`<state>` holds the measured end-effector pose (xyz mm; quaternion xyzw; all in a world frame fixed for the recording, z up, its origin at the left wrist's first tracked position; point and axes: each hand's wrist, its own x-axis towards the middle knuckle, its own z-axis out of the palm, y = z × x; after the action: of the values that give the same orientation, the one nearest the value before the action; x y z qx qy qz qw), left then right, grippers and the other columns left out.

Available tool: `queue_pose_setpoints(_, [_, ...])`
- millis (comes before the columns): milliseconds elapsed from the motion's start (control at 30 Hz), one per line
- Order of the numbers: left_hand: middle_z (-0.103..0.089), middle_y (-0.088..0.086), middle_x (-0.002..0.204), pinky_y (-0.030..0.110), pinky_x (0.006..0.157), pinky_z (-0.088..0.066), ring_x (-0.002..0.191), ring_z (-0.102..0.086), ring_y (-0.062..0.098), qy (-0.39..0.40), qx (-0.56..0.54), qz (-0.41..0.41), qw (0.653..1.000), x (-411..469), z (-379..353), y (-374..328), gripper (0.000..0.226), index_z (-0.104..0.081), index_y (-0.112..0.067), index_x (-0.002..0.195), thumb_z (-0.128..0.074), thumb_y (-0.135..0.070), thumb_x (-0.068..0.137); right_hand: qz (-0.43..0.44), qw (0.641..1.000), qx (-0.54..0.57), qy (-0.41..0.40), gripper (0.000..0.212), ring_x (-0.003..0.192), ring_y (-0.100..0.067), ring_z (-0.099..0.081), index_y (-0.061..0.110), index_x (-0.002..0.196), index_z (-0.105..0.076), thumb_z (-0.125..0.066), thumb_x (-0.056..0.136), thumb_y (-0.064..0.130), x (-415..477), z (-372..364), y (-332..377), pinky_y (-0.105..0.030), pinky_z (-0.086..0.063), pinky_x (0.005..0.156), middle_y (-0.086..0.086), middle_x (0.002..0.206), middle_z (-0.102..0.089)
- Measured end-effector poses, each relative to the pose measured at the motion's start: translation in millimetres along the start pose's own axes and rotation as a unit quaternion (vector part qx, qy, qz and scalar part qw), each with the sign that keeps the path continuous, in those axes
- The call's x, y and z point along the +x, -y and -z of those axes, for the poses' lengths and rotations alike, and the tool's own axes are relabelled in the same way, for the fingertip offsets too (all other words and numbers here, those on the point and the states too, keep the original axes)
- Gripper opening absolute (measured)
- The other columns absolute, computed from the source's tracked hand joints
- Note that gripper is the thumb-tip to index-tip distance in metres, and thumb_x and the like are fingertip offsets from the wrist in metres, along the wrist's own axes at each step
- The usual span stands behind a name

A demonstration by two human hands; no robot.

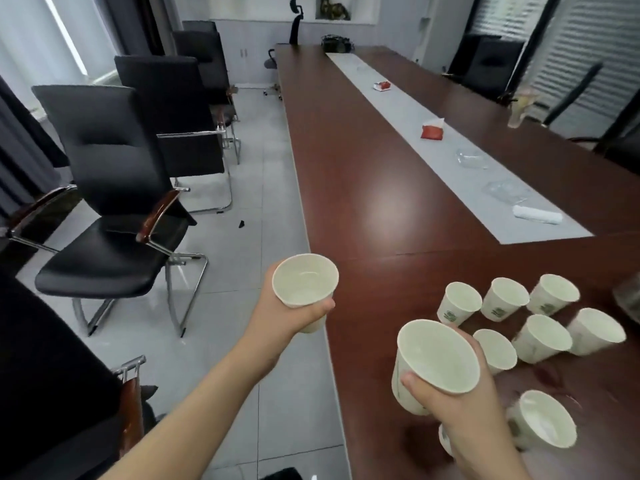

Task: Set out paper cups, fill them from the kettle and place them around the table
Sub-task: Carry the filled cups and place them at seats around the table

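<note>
Currently, item one: paper cup (304, 287), upright, held in the left hand (294, 318), grip closed round its lower wall. It is positioned above the left edge of the desk (381, 202).

Item two: second paper cup (436, 362), slightly tilted, held in the right hand (460, 403), grip wrapped round its side, above the desk's near end.

Item three: seven standing cups (542, 337), grouped close together on the desk just right of the right hand. A partly hidden cup (445, 439) shows beside the right wrist.

Further out: grey strip (415, 109) down the desk's middle, bearing two red packets (433, 130), two clear glass dishes (472, 157) and a white roll (536, 214).

Left of the desk: black chairs (114, 188) in a row on the tiled floor.
</note>
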<state>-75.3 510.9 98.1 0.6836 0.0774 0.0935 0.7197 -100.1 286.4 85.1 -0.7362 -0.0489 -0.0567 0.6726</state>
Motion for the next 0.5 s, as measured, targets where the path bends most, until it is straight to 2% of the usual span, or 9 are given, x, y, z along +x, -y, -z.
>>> queue_pose_setpoints(100, [-0.064,-0.007,0.101,0.016,0.062,-0.047,0.090,-0.061,0.005,0.028,0.008,0.001,1.000,29,5,6,0.082,-0.050,-0.026,0.116,-0.080,-0.041,0.042,0.004,1.000,-0.003,-0.026,0.078,0.089,0.002,-0.062,0.026,0.105,-0.054,-0.076,0.031,0.038,6,-10,-1,-0.008,-0.047,0.074,0.005,0.103,-0.064])
queue_pose_setpoints(167, [-0.062,0.000,0.106,0.019,0.064,-0.044,0.094,-0.059,0.012,0.046,0.017,-0.001,0.999,49,11,11,0.089,-0.049,-0.018,0.123,-0.081,-0.043,0.044,0.009,0.999,-0.008,-0.043,0.076,0.086,0.005,-0.062,0.025,0.104,-0.054,-0.075,0.031,0.039,13,-18,-2,-0.006,-0.046,0.072,0.010,0.097,-0.067])
queue_pose_setpoints(233, [-0.062,0.001,0.105,0.021,0.065,-0.043,0.093,-0.058,0.013,0.060,0.021,0.003,0.998,72,18,14,0.091,-0.048,-0.013,0.125,-0.081,-0.043,0.046,0.005,0.998,-0.008,-0.068,0.076,0.086,0.007,-0.061,0.026,0.103,-0.053,-0.074,0.032,0.040,23,-27,-4,-0.004,-0.045,0.071,0.022,0.094,-0.066])
queue_pose_setpoints(267, [-0.061,0.001,0.102,0.020,0.064,-0.043,0.091,-0.058,0.014,0.067,0.021,0.002,0.998,82,22,16,0.092,-0.048,-0.011,0.126,-0.081,-0.042,0.046,0.000,0.996,-0.014,-0.084,0.077,0.086,0.007,-0.061,0.025,0.104,-0.053,-0.074,0.032,0.041,27,-32,-4,-0.004,-0.045,0.071,0.022,0.094,-0.066])
queue_pose_setpoints(367, [-0.060,0.001,0.101,0.022,0.065,-0.044,0.091,-0.057,0.014,0.099,0.019,0.002,0.995,125,33,18,0.094,-0.047,-0.010,0.127,-0.082,-0.042,0.046,-0.009,0.990,-0.025,-0.136,0.083,0.089,0.005,-0.060,0.022,0.108,-0.053,-0.074,0.031,0.043,50,-47,-12,-0.005,-0.045,0.073,0.007,0.100,-0.064])
queue_pose_setpoints(500, [-0.062,0.003,0.112,0.030,0.079,-0.048,0.102,-0.060,0.016,0.143,0.013,-0.009,0.990,184,49,19,0.095,-0.045,-0.016,0.129,-0.081,-0.042,0.044,-0.010,0.979,-0.020,-0.202,0.081,0.090,0.000,-0.060,0.022,0.108,-0.052,-0.076,0.033,0.041,86,-78,-23,-0.007,-0.047,0.076,0.004,0.104,-0.062])
